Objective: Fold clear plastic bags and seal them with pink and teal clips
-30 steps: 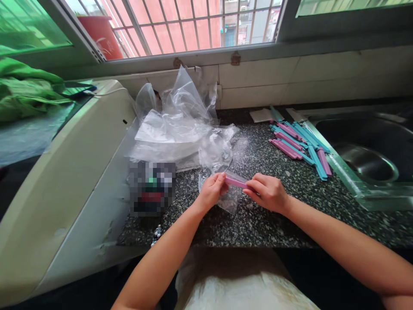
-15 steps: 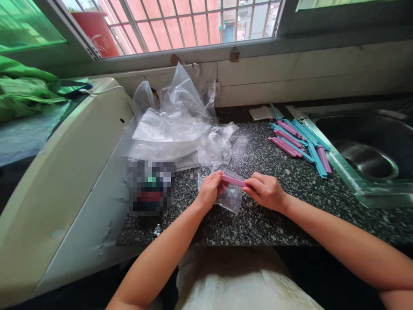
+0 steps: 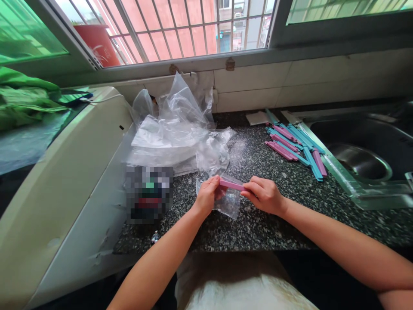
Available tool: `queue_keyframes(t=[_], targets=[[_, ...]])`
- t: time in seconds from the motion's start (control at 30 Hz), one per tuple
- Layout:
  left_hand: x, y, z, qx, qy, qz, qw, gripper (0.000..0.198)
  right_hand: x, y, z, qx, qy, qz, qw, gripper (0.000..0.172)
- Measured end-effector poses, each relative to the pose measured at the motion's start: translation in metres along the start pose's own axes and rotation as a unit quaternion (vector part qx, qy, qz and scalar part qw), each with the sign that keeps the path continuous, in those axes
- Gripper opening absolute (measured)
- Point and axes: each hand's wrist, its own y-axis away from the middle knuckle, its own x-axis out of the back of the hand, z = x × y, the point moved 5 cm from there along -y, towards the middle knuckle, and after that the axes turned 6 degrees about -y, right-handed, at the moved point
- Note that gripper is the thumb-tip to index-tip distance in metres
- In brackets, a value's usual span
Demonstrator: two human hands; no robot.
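The left hand [image 3: 208, 196] pinched one end of a pink plastic sealing clip [image 3: 232, 185] between thumb and fingers, and the right hand [image 3: 264, 196] pinched the other end, so that the clip spanned the gap between them, above the front part of the speckled surface [image 3: 264, 232]. A clear plastic bag [image 3: 230, 206] showed just below the clip, with a heap of transparent bags [image 3: 171, 133] beyond the left hand. Farther right, pink and blue sealing clips [image 3: 290, 144] lay piled beside the metal sink [image 3: 355, 196].
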Motion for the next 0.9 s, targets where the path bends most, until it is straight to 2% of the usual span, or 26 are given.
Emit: queue_keyframes(t=[0.53,0.9], targets=[[0.0019,-0.0034,-0.0062,-0.004,0.025,0.009,1.000,0.041,0.0008,-0.0002,0.0015,0.003,0.001,0.015,1.000,0.019],[-0.0002,-0.0024,-0.0030,0.010,0.025,0.010,1.000,0.040,0.0009,-0.0001,0.0026,0.002,-0.006,0.022,1.000,0.018]])
